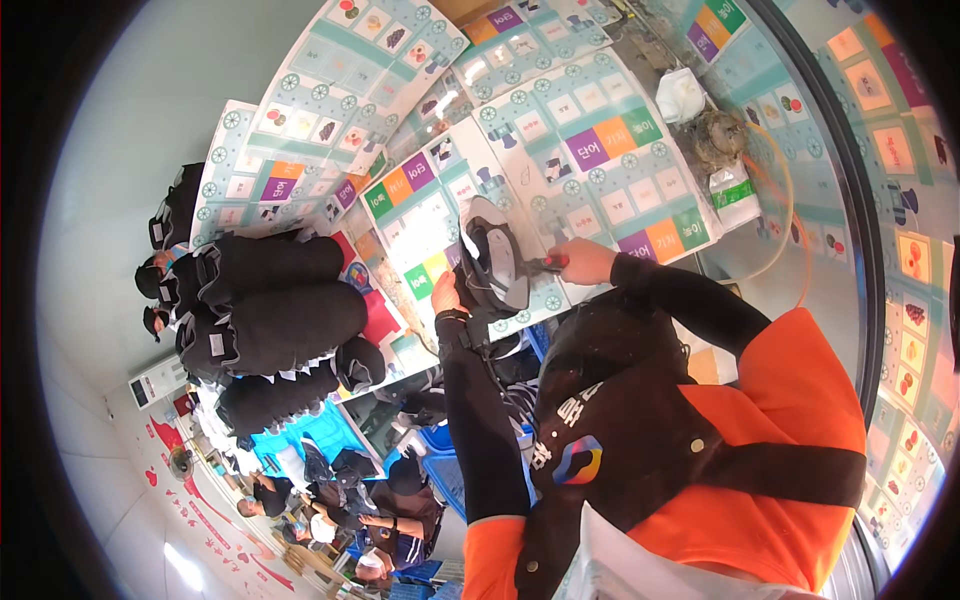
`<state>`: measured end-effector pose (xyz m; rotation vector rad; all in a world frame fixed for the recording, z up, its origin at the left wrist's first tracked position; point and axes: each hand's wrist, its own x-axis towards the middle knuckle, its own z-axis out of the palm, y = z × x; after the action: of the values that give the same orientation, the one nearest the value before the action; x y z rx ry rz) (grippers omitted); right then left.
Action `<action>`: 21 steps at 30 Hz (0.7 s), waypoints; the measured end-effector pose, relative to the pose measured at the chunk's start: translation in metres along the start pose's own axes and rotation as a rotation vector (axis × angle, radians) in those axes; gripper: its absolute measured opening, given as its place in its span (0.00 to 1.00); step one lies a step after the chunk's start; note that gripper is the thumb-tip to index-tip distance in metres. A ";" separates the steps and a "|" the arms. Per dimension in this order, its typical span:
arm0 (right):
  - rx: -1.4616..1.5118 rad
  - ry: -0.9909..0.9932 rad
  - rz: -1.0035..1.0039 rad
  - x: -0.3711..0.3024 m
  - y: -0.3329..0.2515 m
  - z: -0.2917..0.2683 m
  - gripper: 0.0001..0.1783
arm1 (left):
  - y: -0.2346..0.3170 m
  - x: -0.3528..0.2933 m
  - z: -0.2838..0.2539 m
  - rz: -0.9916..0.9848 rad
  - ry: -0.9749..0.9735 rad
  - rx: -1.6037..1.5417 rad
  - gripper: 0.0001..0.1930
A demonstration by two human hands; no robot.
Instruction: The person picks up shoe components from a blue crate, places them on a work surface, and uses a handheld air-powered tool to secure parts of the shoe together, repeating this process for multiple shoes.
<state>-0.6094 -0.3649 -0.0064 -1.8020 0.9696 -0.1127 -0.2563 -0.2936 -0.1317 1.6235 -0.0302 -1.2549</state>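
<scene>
A grey and black cap (500,265) lies on the patterned table covering in front of me, its inner side partly showing. My left hand (447,293) grips the cap's near left edge, fingers closed on it. To the right of the cap, my right hand (585,262) is closed around a small red-handled tool (556,261), whose dark tip points at the cap's right edge. The tool's exact kind is too small to make out. Black sleeves cover both forearms.
Long nested stacks of black caps (290,315) stand left of the table. Beyond the table's right part lie a white crumpled bag (680,96), a dark coiled bundle (718,138) and a green-white packet (735,195). Blue crates (445,470) sit below; several people work at lower left.
</scene>
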 end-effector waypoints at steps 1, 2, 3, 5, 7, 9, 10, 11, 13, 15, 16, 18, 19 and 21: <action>0.011 -0.004 -0.018 0.003 -0.010 0.004 0.15 | 0.008 0.000 -0.013 0.014 0.015 0.006 0.13; 0.056 0.102 0.020 0.007 -0.026 0.007 0.15 | 0.015 0.005 -0.032 0.005 -0.034 -0.025 0.13; 0.102 0.207 0.063 0.011 -0.041 0.007 0.15 | 0.021 0.010 -0.051 -0.006 -0.086 -0.055 0.13; 0.087 0.192 0.013 0.016 -0.067 0.007 0.14 | 0.034 0.023 -0.092 0.038 -0.059 0.000 0.13; 0.057 0.203 0.018 0.010 -0.063 0.003 0.14 | 0.031 0.026 -0.085 0.040 -0.076 0.059 0.13; -0.056 -0.020 0.041 -0.008 -0.029 0.002 0.09 | -0.002 0.022 -0.035 -0.066 -0.124 0.040 0.13; -0.027 -0.037 0.021 -0.008 -0.036 0.005 0.09 | 0.002 0.024 -0.041 -0.057 -0.118 0.041 0.13; -0.025 -0.038 0.012 -0.005 -0.041 0.005 0.09 | 0.005 0.026 -0.046 -0.071 -0.103 0.012 0.13; 0.007 0.131 0.019 0.001 -0.052 0.009 0.10 | 0.007 0.032 -0.062 -0.079 -0.076 -0.023 0.14; 0.039 0.152 -0.025 0.009 -0.073 0.004 0.10 | 0.031 0.032 -0.090 0.069 -0.064 0.048 0.14; 0.049 0.174 -0.051 0.015 -0.087 0.006 0.09 | 0.043 0.031 -0.108 0.117 -0.040 0.085 0.16; -0.016 0.107 -0.053 0.011 -0.062 0.007 0.09 | 0.032 0.023 -0.073 0.016 -0.129 0.024 0.16; -0.061 0.036 -0.070 0.006 -0.046 0.005 0.09 | 0.029 0.013 -0.049 -0.074 -0.201 -0.024 0.16; -0.041 0.126 -0.002 -0.001 -0.034 0.006 0.10 | 0.018 -0.005 -0.014 -0.170 -0.278 -0.131 0.16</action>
<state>-0.5881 -0.3558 0.0189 -1.8514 1.0658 -0.2117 -0.2391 -0.2889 -0.1165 1.3524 0.0173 -1.5746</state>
